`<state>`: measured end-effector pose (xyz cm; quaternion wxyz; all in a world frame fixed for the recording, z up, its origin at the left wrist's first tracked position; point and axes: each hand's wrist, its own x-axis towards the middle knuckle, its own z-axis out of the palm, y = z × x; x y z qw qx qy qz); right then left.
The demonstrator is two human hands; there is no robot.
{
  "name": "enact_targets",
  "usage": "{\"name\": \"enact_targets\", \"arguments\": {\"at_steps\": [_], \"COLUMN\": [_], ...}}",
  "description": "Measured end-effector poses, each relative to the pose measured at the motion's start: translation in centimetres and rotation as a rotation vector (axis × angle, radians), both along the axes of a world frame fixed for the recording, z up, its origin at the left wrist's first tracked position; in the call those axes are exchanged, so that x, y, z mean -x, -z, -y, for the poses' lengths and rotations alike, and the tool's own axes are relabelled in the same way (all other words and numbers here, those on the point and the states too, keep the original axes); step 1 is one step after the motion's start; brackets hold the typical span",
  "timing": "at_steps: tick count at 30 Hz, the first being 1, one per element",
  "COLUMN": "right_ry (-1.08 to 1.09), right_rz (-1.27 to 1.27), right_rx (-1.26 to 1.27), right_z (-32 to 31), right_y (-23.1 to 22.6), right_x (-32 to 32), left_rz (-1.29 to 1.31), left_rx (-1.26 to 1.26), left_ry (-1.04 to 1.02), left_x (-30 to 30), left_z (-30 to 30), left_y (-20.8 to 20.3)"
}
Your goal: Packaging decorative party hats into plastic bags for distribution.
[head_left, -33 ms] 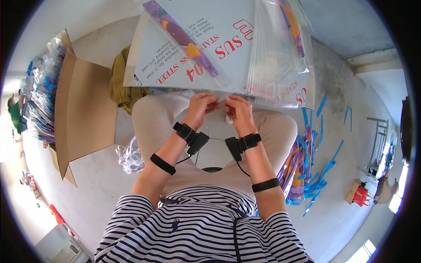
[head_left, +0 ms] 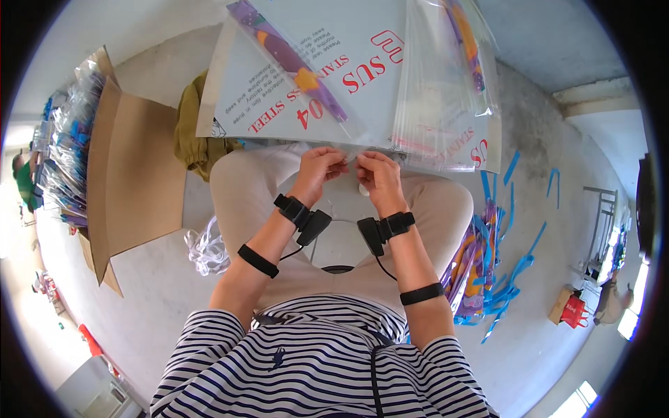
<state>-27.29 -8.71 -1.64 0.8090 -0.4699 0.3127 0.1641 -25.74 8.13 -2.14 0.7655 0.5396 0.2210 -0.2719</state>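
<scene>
My left hand point(head_left: 322, 171) and my right hand point(head_left: 380, 178) meet just in front of the table's near edge. Thumb and fingers of each are pinched on the near end of a clear plastic sleeve point(head_left: 357, 132). Inside the sleeve, a narrow folded purple piece with orange and yellow shapes point(head_left: 289, 64) lies slantwise across the tabletop point(head_left: 233, 90). To the right is a stack of clear plastic sleeves point(head_left: 428, 104), with another purple and orange folded piece point(head_left: 465, 43) on it.
At the left stands an open cardboard box point(head_left: 136, 160) with many filled plastic packs point(head_left: 70, 139). White ribbon point(head_left: 207, 249) lies on the floor near it. By my right leg hang purple and orange pieces point(head_left: 470, 268) with blue strips point(head_left: 505, 289). Olive cloth point(head_left: 191, 132) bunches beside the table.
</scene>
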Motion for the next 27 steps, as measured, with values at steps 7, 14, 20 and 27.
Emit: {"name": "enact_targets", "arguments": {"at_steps": [7,14,20,27], "right_ry": [0.069,0.021,0.033,0.043], "right_rz": [-0.103,-0.016,-0.029,-0.022], "right_rx": [-0.161,-0.163,-0.236,-0.221], "right_z": [-0.5,-0.9,-0.9,-0.4], "right_y": [-0.4,0.9,1.3,0.8], "right_x": [-0.3,-0.4,-0.3,-0.5], "left_rz": [0.014,-0.006,-0.076,1.334], "left_rx": [-0.075,0.072,0.068,-1.325], "left_ry": [0.04,-0.007,-0.035,0.301], "left_x": [0.3,0.4,0.3,-1.1], "left_z": [-1.2,-1.3,-1.6,-1.9], "left_y": [-0.8,-0.8,-1.5,-4.8]}}
